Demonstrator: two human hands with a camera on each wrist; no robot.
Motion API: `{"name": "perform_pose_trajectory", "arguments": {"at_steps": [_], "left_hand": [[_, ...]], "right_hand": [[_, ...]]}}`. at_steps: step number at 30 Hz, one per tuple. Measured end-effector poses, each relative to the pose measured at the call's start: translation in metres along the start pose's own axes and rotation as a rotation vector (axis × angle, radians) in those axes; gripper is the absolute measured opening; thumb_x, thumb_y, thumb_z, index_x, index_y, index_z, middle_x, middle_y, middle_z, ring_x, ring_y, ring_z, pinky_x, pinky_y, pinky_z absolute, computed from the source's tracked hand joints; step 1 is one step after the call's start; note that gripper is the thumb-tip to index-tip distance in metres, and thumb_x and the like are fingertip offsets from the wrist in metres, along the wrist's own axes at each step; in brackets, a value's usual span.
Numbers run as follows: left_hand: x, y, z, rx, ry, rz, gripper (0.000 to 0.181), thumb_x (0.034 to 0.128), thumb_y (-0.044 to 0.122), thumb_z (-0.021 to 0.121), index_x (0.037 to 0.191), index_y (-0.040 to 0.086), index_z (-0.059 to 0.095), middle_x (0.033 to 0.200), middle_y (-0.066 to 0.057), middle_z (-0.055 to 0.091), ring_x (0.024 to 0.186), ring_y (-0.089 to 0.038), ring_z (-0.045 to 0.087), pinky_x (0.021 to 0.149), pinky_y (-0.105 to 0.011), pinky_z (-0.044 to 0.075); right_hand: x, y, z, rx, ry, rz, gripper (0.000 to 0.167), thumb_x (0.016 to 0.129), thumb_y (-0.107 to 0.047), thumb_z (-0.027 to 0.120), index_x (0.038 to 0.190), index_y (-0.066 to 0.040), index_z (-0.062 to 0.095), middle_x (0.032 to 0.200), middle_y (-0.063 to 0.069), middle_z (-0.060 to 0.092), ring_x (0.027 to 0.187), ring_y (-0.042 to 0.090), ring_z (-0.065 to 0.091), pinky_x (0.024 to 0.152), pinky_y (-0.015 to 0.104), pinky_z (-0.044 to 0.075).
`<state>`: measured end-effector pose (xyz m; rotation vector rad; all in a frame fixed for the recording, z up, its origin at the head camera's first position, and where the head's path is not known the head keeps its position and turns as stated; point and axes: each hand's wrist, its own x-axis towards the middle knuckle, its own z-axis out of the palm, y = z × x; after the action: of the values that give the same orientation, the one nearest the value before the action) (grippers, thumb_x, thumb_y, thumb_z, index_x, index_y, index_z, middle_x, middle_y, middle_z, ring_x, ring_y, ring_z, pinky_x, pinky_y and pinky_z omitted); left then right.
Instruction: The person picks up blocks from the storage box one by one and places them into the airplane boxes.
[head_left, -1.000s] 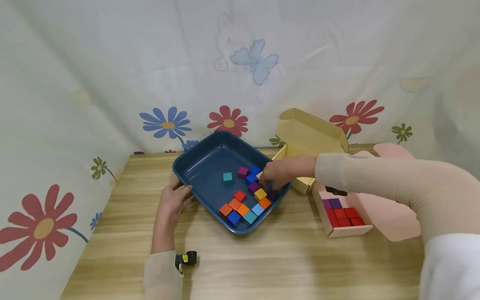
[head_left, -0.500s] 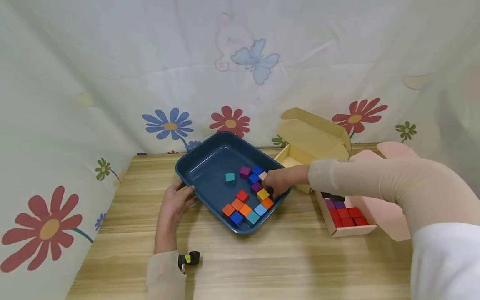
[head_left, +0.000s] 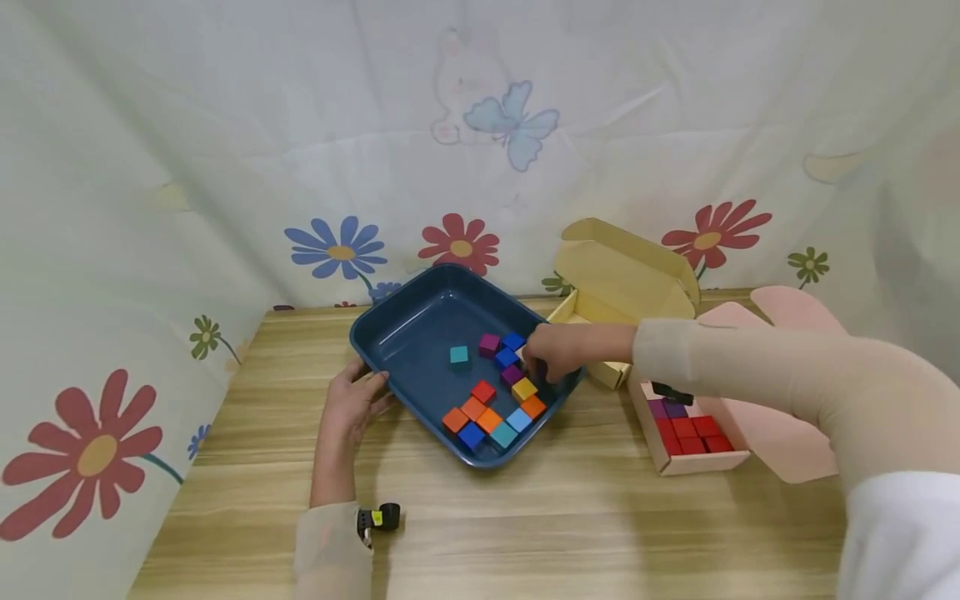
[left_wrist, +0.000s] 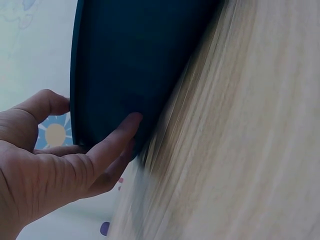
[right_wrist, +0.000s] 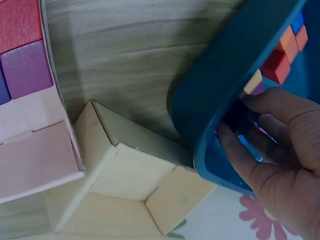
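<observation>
A dark blue tray holds several small coloured cubes, mostly toward its near right side. My left hand grips the tray's left edge, thumb at the rim and fingers against the outside and underside, as the left wrist view shows. Inside the tray's right end, my right hand pinches a dark cube between thumb and fingers; in the head view the hand hides it. Close to those fingers lie a yellow cube, a purple cube and a blue cube. One teal cube sits apart.
Right of the tray stands a yellow cardboard box, its lid raised, partly behind my right forearm. A pink box with several red cubes and two purple ones is nearer. Behind the wooden table hangs a flowered curtain.
The dark cube that showed at the tray's right end is now covered by my right hand, which first dipped lower and then rose slightly. My left hand keeps its grip on the tray.
</observation>
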<state>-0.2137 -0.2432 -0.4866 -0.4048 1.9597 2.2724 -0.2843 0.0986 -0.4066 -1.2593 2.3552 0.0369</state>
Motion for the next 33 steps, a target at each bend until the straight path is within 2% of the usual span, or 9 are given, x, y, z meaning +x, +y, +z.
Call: {"name": "perform_pose_trajectory", "arguments": {"at_steps": [7, 10, 14, 17, 22, 26, 33], "left_hand": [[0.0, -0.002, 0.002, 0.002, 0.014, 0.003, 0.065, 0.1012, -0.003, 0.052, 0.159, 0.0, 0.024, 0.153, -0.022, 0.03, 0.123, -0.031, 0.055, 0.093, -0.036, 0.057], [-0.001, -0.003, 0.002, -0.001, 0.023, 0.013, 0.064, 0.1011, -0.003, 0.052, 0.159, 0.0, 0.026, 0.152, -0.022, 0.03, 0.119, -0.029, 0.057, 0.091, -0.035, 0.058], [-0.003, -0.003, 0.002, -0.012, 0.031, 0.026, 0.062, 0.1006, -0.003, 0.054, 0.158, 0.0, 0.029, 0.15, -0.021, 0.031, 0.111, -0.022, 0.061, 0.086, -0.032, 0.059], [-0.003, -0.002, 0.003, -0.012, 0.038, 0.03, 0.062, 0.1001, -0.003, 0.055, 0.157, 0.0, 0.031, 0.149, -0.02, 0.031, 0.105, -0.017, 0.063, 0.084, -0.031, 0.06], [-0.002, 0.0, 0.003, 0.002, 0.051, 0.031, 0.062, 0.0997, -0.003, 0.056, 0.157, 0.0, 0.032, 0.148, -0.02, 0.032, 0.104, -0.015, 0.062, 0.086, -0.032, 0.059], [-0.002, 0.0, 0.004, 0.011, 0.045, 0.03, 0.062, 0.0998, -0.003, 0.056, 0.157, 0.0, 0.032, 0.149, -0.02, 0.032, 0.108, -0.018, 0.062, 0.088, -0.033, 0.059], [-0.001, -0.001, 0.004, 0.025, 0.044, 0.015, 0.062, 0.1004, -0.002, 0.055, 0.157, 0.0, 0.03, 0.152, -0.021, 0.03, 0.115, -0.024, 0.06, 0.087, -0.031, 0.059]], "right_hand": [[-0.026, 0.004, -0.003, 0.004, 0.101, 0.01, 0.022, 0.084, -0.005, 0.077, 0.105, -0.004, 0.073, 0.106, 0.011, 0.069, 0.093, 0.024, 0.061, 0.082, 0.033, 0.057], [-0.044, 0.007, -0.005, 0.036, 0.183, 0.006, 0.022, 0.083, -0.002, 0.076, 0.104, -0.002, 0.073, 0.105, 0.013, 0.069, 0.093, 0.025, 0.061, 0.084, 0.036, 0.057], [-0.071, 0.017, -0.002, 0.052, 0.294, 0.044, 0.02, 0.082, -0.001, 0.077, 0.101, -0.003, 0.073, 0.102, 0.011, 0.068, 0.091, 0.024, 0.061, 0.084, 0.038, 0.057], [-0.092, 0.024, 0.002, 0.041, 0.339, 0.062, 0.019, 0.081, 0.0, 0.078, 0.099, -0.004, 0.073, 0.099, 0.009, 0.067, 0.088, 0.023, 0.061, 0.081, 0.038, 0.057], [-0.122, 0.027, 0.008, 0.032, 0.361, 0.059, 0.02, 0.08, 0.001, 0.079, 0.098, -0.006, 0.073, 0.098, 0.007, 0.067, 0.086, 0.021, 0.062, 0.077, 0.037, 0.058], [-0.142, 0.028, 0.014, 0.034, 0.369, 0.065, 0.02, 0.078, 0.001, 0.078, 0.095, -0.008, 0.073, 0.096, 0.004, 0.067, 0.082, 0.018, 0.061, 0.073, 0.035, 0.057], [-0.161, 0.035, 0.023, 0.061, 0.263, 0.113, 0.02, 0.078, 0.002, 0.081, 0.091, -0.011, 0.072, 0.089, -0.001, 0.066, 0.079, 0.015, 0.059, 0.067, 0.029, 0.056]]}}
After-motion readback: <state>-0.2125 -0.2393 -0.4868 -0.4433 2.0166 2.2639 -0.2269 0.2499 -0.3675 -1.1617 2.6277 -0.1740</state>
